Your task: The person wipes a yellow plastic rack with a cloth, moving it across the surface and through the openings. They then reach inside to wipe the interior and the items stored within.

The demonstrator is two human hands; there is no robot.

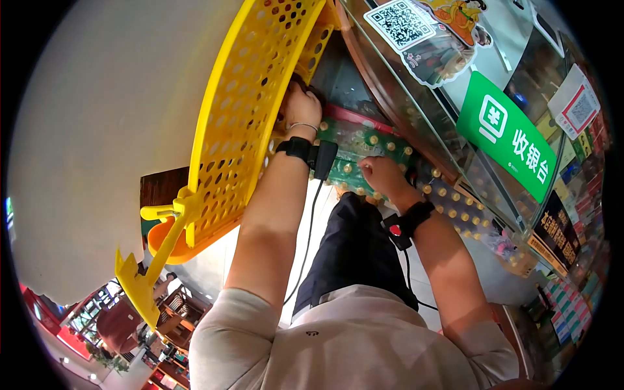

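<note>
My left hand [303, 108] is beside the lower inside edge of a yellow perforated plastic rack [237, 117]. Its fingers are curled in, and a dark patch by the fingertips hides what they hold, if anything. My right hand [385, 177] is closed over a shrink-wrapped pack of green bottles [348, 168] with pale gold caps. Whether its fingers grip the plastic wrap cannot be made out. Both wrists wear black straps with small devices and cables.
At right stands a glass counter [422, 97] bearing a green cashier sign [508, 136] and a QR code sticker [400, 25]. More capped bottles [455, 205] stand along its foot. A pale wall [110, 117] rises at left. Wooden chairs [179, 309] are farther back.
</note>
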